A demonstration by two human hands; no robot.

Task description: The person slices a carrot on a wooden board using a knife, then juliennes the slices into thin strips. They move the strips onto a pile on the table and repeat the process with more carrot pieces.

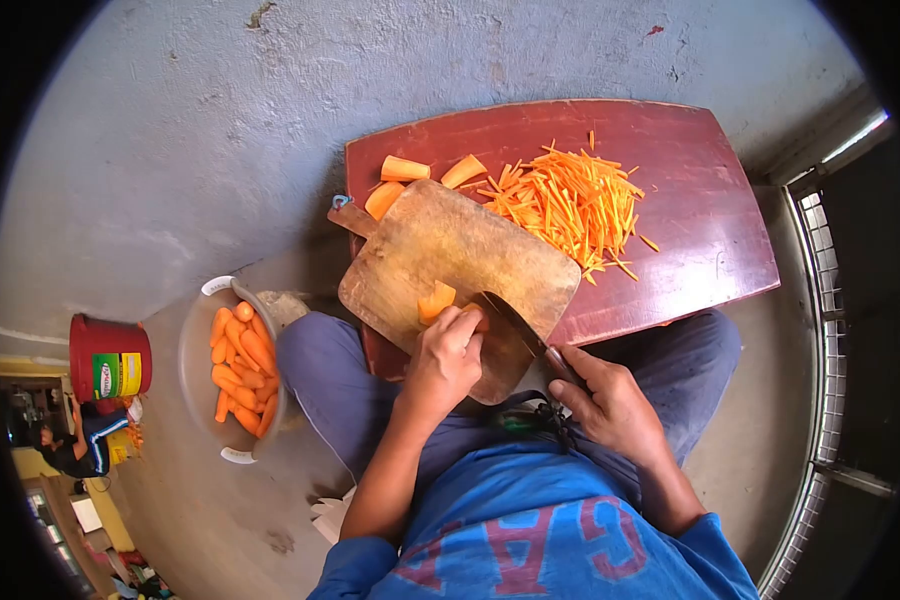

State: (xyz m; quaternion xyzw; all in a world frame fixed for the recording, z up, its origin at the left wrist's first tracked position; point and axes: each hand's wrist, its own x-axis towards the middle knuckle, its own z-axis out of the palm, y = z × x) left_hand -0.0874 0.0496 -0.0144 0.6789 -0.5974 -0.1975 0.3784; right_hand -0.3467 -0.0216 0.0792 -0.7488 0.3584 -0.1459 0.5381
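My left hand (448,362) is closed around a piece of carrot (436,301) on the wooden cutting board (420,245); the fingers hide part of it. My right hand (607,400) grips a knife (515,325) by its handle. The dark blade lies over the board's near right part, its tip close to my left fingertips. Beyond the board, several thick carrot chunks (406,168) rest on the red table (700,240). To their right spreads a heap of thin carrot strips (575,205).
A basin (195,365) of whole carrots (245,365) stands on the floor at left. Farther left are a red bucket (85,360) and another person (80,445). A blue wall (300,100) rises behind the table; a metal grille (825,330) is at right.
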